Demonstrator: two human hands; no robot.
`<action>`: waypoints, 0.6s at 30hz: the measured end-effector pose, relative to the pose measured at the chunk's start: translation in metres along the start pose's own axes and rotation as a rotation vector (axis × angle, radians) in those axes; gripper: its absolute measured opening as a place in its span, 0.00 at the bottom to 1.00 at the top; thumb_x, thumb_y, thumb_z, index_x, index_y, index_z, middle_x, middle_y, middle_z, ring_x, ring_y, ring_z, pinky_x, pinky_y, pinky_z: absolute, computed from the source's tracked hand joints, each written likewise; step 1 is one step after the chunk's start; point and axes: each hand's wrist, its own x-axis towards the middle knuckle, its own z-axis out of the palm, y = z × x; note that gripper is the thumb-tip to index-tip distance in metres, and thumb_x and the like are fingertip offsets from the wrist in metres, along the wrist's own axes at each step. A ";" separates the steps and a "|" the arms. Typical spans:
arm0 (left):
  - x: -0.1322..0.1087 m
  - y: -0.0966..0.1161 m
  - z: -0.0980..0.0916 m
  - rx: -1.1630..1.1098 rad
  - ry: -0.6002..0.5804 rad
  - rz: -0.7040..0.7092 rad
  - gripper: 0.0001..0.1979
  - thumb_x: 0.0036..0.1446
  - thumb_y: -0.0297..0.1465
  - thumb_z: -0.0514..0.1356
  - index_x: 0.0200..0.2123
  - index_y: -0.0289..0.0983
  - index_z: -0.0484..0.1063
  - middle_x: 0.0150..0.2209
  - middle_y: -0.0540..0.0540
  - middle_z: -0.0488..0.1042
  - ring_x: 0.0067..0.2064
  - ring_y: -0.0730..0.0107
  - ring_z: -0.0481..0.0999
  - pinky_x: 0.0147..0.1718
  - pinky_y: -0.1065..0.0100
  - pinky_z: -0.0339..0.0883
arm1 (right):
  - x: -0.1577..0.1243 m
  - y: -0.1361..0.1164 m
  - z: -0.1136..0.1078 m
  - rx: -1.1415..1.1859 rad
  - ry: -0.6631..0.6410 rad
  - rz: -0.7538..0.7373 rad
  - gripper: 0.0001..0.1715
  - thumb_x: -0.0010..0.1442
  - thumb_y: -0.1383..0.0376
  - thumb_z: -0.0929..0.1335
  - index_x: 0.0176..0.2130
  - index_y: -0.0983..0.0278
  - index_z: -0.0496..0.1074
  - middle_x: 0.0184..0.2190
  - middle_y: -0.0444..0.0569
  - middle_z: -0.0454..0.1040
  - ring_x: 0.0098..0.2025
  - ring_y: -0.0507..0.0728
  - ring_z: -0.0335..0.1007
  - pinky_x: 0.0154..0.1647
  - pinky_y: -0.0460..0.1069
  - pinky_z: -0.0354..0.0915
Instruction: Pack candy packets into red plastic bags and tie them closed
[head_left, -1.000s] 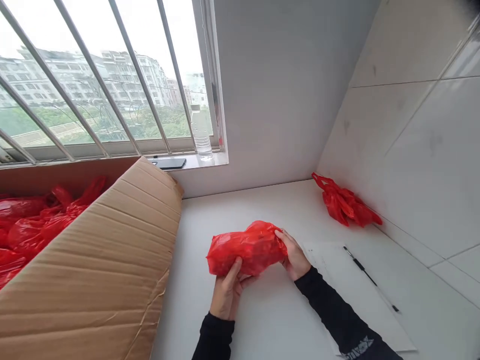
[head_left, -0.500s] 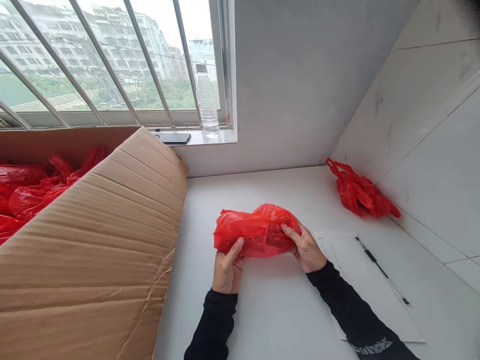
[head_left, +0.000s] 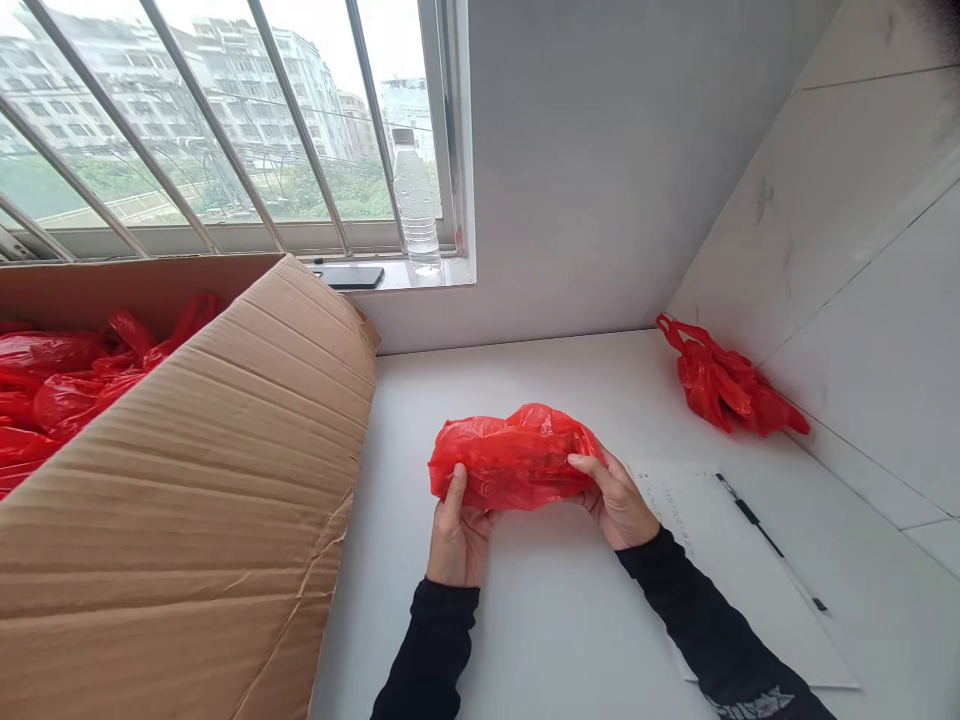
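Observation:
A red plastic bag [head_left: 517,455], wrapped around contents I cannot make out, is held between both hands above the white tabletop [head_left: 555,620]. My left hand [head_left: 459,530] grips its left end, thumb on the near face and fingers underneath. At the right end, my right hand [head_left: 616,500] pinches the bag with the thumb on top and the other fingers hidden behind. The bag lies roughly level, its plastic crumpled.
A big cardboard box [head_left: 195,500] on the left holds several red bags [head_left: 67,390]. Another red bag [head_left: 727,385] rests by the tiled wall. Paper [head_left: 750,610] and a black pen [head_left: 757,525] lie at right. A bottle [head_left: 416,205] and a phone [head_left: 351,277] are on the windowsill.
My left thumb has shifted left and slightly up on the bag. The plastic is now folded differently and the bundle looks a little flatter along its lower side.

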 end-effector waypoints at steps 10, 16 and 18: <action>0.003 -0.004 -0.004 0.004 -0.028 0.030 0.17 0.58 0.41 0.67 0.49 0.42 0.79 0.54 0.44 0.79 0.58 0.54 0.75 0.51 0.59 0.75 | 0.000 0.000 0.000 0.000 0.039 -0.038 0.26 0.53 0.56 0.76 0.51 0.56 0.74 0.48 0.48 0.79 0.47 0.63 0.76 0.37 0.54 0.76; 0.007 -0.008 -0.006 0.096 -0.060 0.092 0.18 0.50 0.35 0.73 0.44 0.37 0.80 0.48 0.41 0.81 0.55 0.51 0.77 0.55 0.55 0.71 | 0.003 0.004 -0.002 -0.007 0.004 -0.078 0.30 0.54 0.56 0.76 0.54 0.54 0.71 0.52 0.48 0.77 0.51 0.64 0.74 0.43 0.55 0.75; 0.007 -0.008 -0.006 0.119 -0.100 0.105 0.23 0.47 0.31 0.74 0.49 0.38 0.78 0.49 0.41 0.80 0.54 0.52 0.78 0.55 0.54 0.71 | 0.004 0.007 -0.003 -0.003 0.015 -0.103 0.31 0.53 0.57 0.77 0.54 0.54 0.71 0.51 0.48 0.77 0.51 0.64 0.74 0.44 0.55 0.75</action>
